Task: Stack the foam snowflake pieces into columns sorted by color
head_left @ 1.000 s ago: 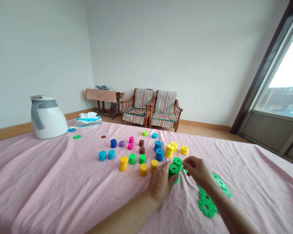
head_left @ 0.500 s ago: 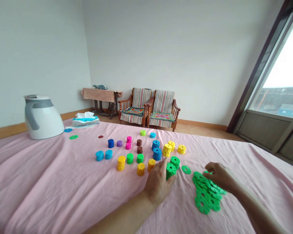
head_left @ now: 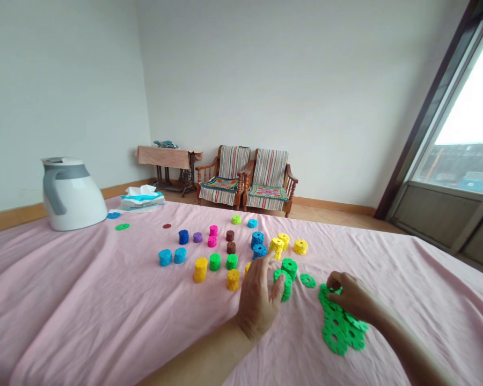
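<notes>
My left hand [head_left: 260, 300] stands open beside the nearer stack of green flower-shaped plastic discs [head_left: 285, 287], its thumb in front of the stack and its fingers stretched forward. Whether it touches the stack I cannot tell. A second green stack [head_left: 290, 267] is just behind. Over the far end of a loose pile of green discs [head_left: 340, 329], my right hand [head_left: 352, 297] has thumb and forefinger pinched on a green disc [head_left: 338, 291], partly hidden by the fingers. A single green disc [head_left: 307, 280] lies flat between the stacks and the pile.
More disc stacks stand around: yellow [head_left: 300, 246], blue [head_left: 257, 239], brown [head_left: 231, 247], pink [head_left: 213, 230], orange-yellow [head_left: 200, 269] and light blue [head_left: 165, 257]. A white jug [head_left: 78, 198] and a tissue pack [head_left: 143, 199] are at the left of the pink cloth [head_left: 116, 311].
My left hand has loosened from the nearer green stack, its thumb rising and its fingers spreading. My right hand has moved left and closed over the pile's far end.
</notes>
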A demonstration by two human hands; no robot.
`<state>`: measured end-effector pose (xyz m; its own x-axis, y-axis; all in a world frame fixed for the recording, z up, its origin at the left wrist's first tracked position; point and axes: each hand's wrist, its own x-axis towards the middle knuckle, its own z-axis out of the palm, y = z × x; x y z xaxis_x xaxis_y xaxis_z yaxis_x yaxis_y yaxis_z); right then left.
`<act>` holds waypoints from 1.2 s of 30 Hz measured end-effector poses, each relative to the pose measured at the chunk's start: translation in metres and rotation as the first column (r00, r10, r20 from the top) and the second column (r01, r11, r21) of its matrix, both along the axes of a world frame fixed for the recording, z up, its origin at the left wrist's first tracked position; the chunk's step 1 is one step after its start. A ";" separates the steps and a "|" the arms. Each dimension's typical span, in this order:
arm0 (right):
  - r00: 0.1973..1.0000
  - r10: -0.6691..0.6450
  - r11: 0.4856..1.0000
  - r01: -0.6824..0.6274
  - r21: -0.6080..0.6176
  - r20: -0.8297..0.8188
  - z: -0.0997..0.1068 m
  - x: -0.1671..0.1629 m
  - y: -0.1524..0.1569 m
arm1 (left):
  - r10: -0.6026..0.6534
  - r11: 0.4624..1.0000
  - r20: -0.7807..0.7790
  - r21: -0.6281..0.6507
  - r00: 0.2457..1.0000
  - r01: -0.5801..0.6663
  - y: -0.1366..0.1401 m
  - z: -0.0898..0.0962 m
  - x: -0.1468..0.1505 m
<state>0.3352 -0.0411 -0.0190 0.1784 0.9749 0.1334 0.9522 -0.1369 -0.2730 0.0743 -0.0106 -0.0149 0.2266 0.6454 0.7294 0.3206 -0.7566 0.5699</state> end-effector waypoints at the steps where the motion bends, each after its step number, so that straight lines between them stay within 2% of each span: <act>1: 1.000 -0.008 1.000 0.008 0.003 0.004 -0.001 0.001 0.000 | -0.001 1.000 0.024 0.022 1.000 0.001 -0.001 0.001 -0.001; 6: 0.999 -0.034 0.999 0.034 0.014 -0.012 -0.009 0.006 0.001 | -0.070 0.996 0.011 0.064 0.997 0.069 -0.006 0.005 -0.002; 11: 0.996 -0.073 0.992 0.078 0.097 -0.052 -0.011 0.007 0.007 | -0.094 0.993 -0.032 0.063 0.995 0.096 -0.007 0.005 -0.002; 14: 0.987 -0.090 0.975 0.115 0.190 -0.132 -0.006 -0.002 0.013 | -0.137 0.981 -0.075 0.126 0.988 0.145 -0.011 0.004 -0.003; 17: 0.969 -0.020 0.971 0.077 0.225 -0.244 -0.002 -0.016 0.020 | -0.208 0.942 -0.196 0.224 0.958 0.250 -0.019 0.005 -0.003; 21: 0.962 -0.021 0.976 0.079 0.203 -0.272 -0.005 -0.030 0.028 | -0.270 0.874 -0.403 0.278 0.875 0.398 -0.024 0.004 -0.003; 25: 0.975 -0.064 0.969 0.113 0.222 -0.214 -0.011 -0.029 0.033 | -0.257 0.856 -0.529 0.263 0.809 0.444 -0.022 0.000 -0.001; 28: 0.988 -0.019 0.979 0.050 0.197 -0.153 -0.012 -0.030 0.033 | -0.237 0.821 -0.623 0.282 0.745 0.497 -0.022 -0.005 0.000; 32: 1.000 0.021 0.996 -0.020 0.086 -0.016 -0.005 -0.042 0.026 | -0.230 0.757 -0.695 0.312 0.681 0.574 -0.025 -0.013 0.003; 34: 0.999 0.036 0.999 -0.036 0.029 0.026 0.002 -0.049 0.021 | -0.224 0.752 -0.710 0.310 0.667 0.582 -0.025 -0.015 0.004; 36: 0.998 0.051 0.999 -0.051 -0.002 0.040 0.008 -0.052 0.015 | -0.215 0.770 -0.711 0.298 0.669 0.564 -0.025 -0.016 0.004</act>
<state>0.2828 -0.0263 -0.0111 0.1226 0.9828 0.1383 0.9682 -0.0879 -0.2342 0.0780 -0.0353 -0.0311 0.8686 0.0107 0.4954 0.0638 -0.9939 -0.0903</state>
